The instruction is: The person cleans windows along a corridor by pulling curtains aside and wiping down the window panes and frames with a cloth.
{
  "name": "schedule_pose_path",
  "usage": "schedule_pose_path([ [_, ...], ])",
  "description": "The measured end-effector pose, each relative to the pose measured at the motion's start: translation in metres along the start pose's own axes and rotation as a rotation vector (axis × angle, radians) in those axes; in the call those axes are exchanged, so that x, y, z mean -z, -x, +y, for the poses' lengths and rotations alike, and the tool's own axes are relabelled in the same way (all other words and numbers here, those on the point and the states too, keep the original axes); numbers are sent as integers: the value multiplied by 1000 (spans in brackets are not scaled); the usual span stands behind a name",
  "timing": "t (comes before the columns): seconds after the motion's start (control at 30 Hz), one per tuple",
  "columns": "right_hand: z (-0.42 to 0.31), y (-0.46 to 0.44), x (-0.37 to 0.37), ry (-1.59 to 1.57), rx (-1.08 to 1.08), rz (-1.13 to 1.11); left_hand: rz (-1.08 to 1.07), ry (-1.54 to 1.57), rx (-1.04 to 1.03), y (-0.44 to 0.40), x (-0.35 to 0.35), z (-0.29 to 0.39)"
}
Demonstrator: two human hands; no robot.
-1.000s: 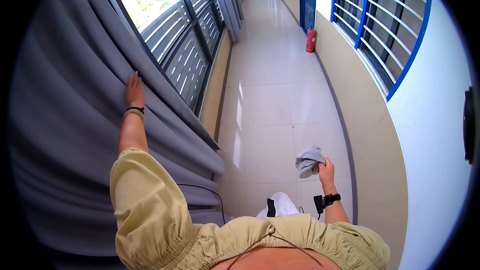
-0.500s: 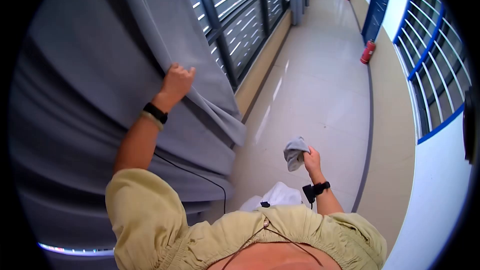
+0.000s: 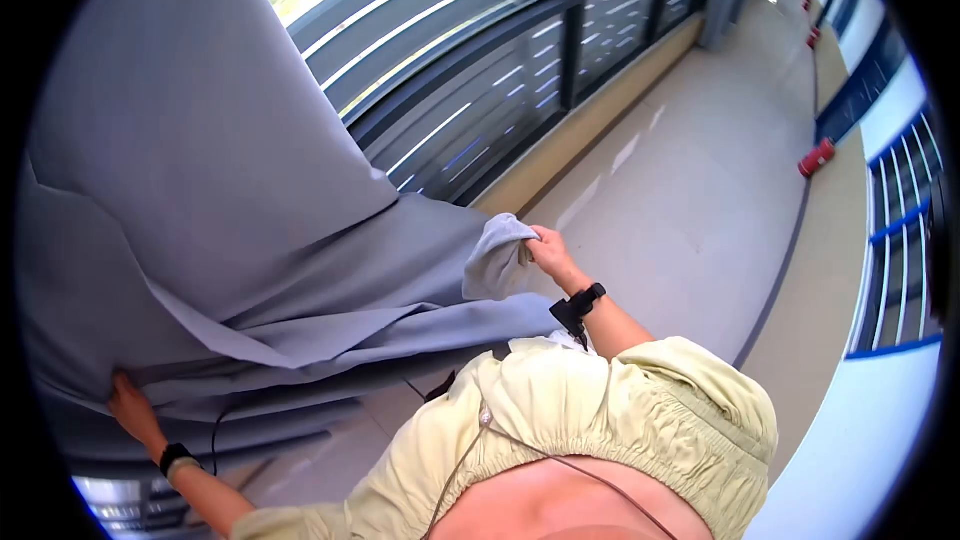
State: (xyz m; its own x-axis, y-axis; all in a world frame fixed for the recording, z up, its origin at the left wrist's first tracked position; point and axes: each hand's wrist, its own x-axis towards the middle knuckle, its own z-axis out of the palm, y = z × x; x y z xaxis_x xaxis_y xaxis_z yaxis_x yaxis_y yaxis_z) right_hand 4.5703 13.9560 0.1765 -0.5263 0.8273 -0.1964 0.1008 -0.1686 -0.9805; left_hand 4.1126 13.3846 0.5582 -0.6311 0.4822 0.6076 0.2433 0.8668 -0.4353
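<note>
A long grey curtain (image 3: 220, 140) spreads across the left side, its lower part bunched in folds. My left hand (image 3: 132, 408) is at the lower left, closed on the curtain's fabric, with its fingertips partly hidden in the folds. A light grey cloth (image 3: 496, 260) hangs crumpled from my right hand (image 3: 550, 252), whose fingers are pinched round its edge. The cloth is in front of the curtain's right end. Black bands with a small device are on the right wrist, and a black band is on the left.
Behind the curtain, a dark-framed window (image 3: 480, 90) with horizontal slats runs along the corridor. A red fire extinguisher (image 3: 816, 158) stands by the right wall, near a blue door (image 3: 862, 80). White bars (image 3: 905, 240) cover a window at right. A thin black cable (image 3: 214, 440) hangs near my left hand.
The view has turned left. My left hand has moved from lying on the curtain to gripping it at the lower left, pulling it outward. My right hand has brought the cloth nearer the curtain.
</note>
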Motion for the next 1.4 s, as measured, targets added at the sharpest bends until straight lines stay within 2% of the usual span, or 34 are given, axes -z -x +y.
schedule_pose_path([
  [0.03, -10, 0, -2, 123, 13, 0, -66, -86, 52, 16, -19, -41],
  [0.13, -2, -6, 2, -21, -23, -8, -176, -435, -112, 63, -133, -177],
  [0.2, 5, -5, 11, -22, -82, 29, -109, -56, 109, 91, -120, -139],
  [0.23, 11, -10, 17, 2, -106, 0, -98, 28, 164, 101, -131, -133],
  [0.3, 23, -13, 37, 48, -159, -50, -139, 87, 253, 119, -141, -117],
  [0.5, 22, -16, 82, 121, -117, 21, -140, 268, 494, 108, -191, -111],
  [0.53, 22, -16, 89, 139, -114, 29, -111, 395, 528, 100, -199, -106],
  [0.6, 23, -16, 104, 83, -125, 49, -6, 1189, 749, 91, -222, -102],
  [0.67, 24, -19, 120, 74, -106, 59, -27, 1156, 810, 76, -199, -78],
  [0.77, 14, -15, 143, 25, -122, 68, -54, 964, 759, 57, -153, -32],
  [0.83, 21, -19, 168, 168, -73, 73, -19, 938, 720, 44, -101, 13],
  [0.93, 16, -12, 198, 212, 36, 105, 151, 1027, 681, 35, 2, 109],
  [0.97, 8, -11, 207, 198, 85, 116, 299, 1070, 697, 38, 42, 146],
  [1.0, 2, -13, 216, 260, 92, 114, 519, 1095, 730, 44, 81, 187],
  [1.07, -13, -15, 231, 384, 113, 109, 1171, 788, 817, 58, 145, 263],
  [1.13, -39, -18, 234, 300, 145, 87, 1077, 1093, 605, 64, 197, 391],
  [1.17, -57, -18, 231, 259, 163, 75, 810, 1248, 299, 75, 200, 449],
  [1.2, -80, -16, 225, 196, 155, 47, 363, 1435, -1, 77, 220, 507],
  [1.23, -106, -15, 218, 133, 148, 19, 24, 1586, -256, 75, 234, 559],
  [1.3, -136, -19, 208, 17, 195, -39, -423, 1724, -591, 102, 240, 642],
  [1.33, -145, -23, 205, -38, 248, -69, -379, 1750, -756, 116, 236, 680],
  [1.4, -163, -29, 203, -102, 314, -68, -168, 1484, -833, 125, 253, 724],
])
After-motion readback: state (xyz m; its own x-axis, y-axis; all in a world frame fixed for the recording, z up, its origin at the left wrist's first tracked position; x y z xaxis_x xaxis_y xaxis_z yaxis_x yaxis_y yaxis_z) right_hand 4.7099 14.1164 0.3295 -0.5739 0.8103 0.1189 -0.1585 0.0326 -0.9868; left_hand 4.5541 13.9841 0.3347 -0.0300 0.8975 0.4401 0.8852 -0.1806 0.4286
